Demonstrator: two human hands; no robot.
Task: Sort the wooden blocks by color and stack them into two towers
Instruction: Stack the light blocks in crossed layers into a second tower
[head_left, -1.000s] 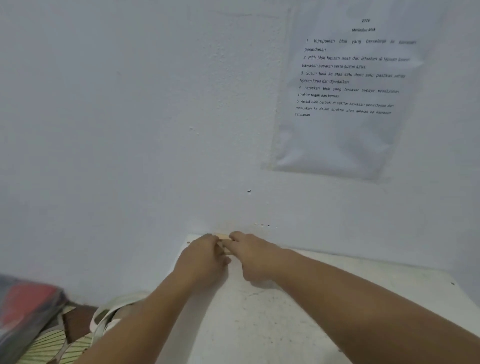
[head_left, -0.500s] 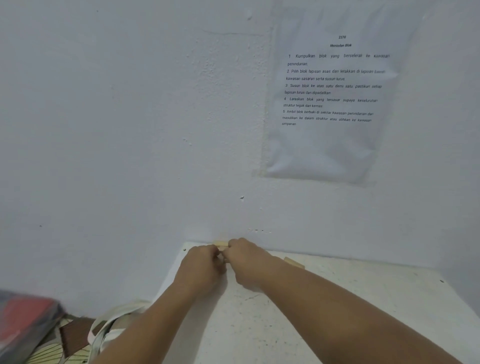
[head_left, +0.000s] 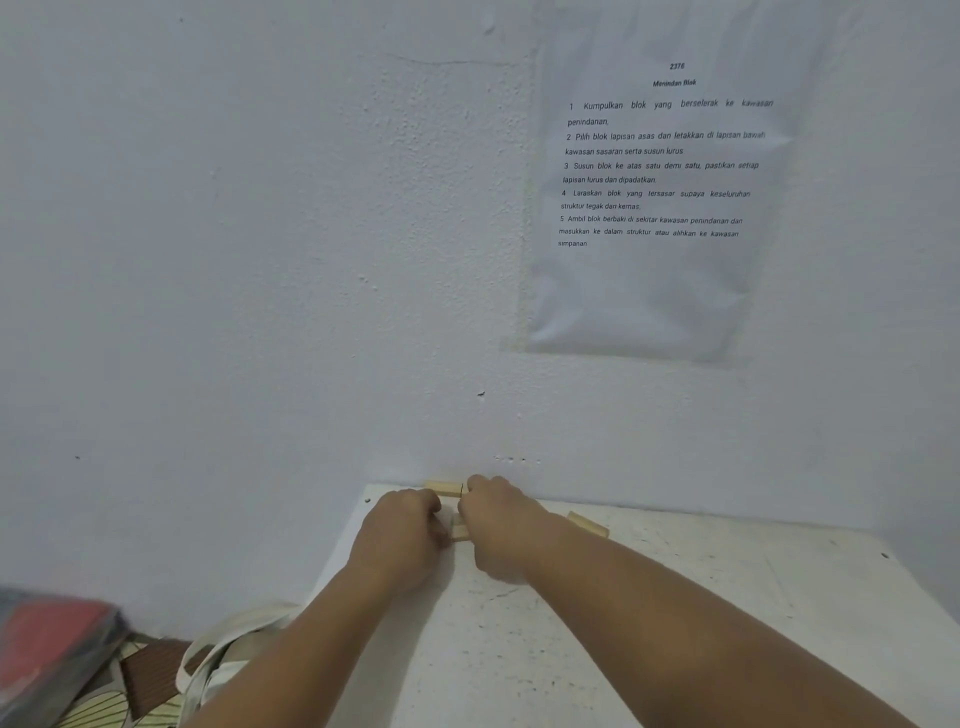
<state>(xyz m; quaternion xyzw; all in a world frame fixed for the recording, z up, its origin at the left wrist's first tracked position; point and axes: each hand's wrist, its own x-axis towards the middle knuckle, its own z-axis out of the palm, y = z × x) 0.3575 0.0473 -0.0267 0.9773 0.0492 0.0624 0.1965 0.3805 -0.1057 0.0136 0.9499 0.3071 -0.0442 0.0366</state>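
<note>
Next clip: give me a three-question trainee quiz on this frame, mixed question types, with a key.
1. True or false: both hands are at the small stack of wooden blocks by the wall.
2. Multiple choice: the loose block lies A) left of the left hand, B) right of the right forearm, C) on the floor.
3. Fill in: the printed sheet hangs on the ____.

Key
1. True: left hand and right hand flank the stack of wooden blocks.
2. B: loose block lies on the table.
3. Wall: printed sheet.
</note>
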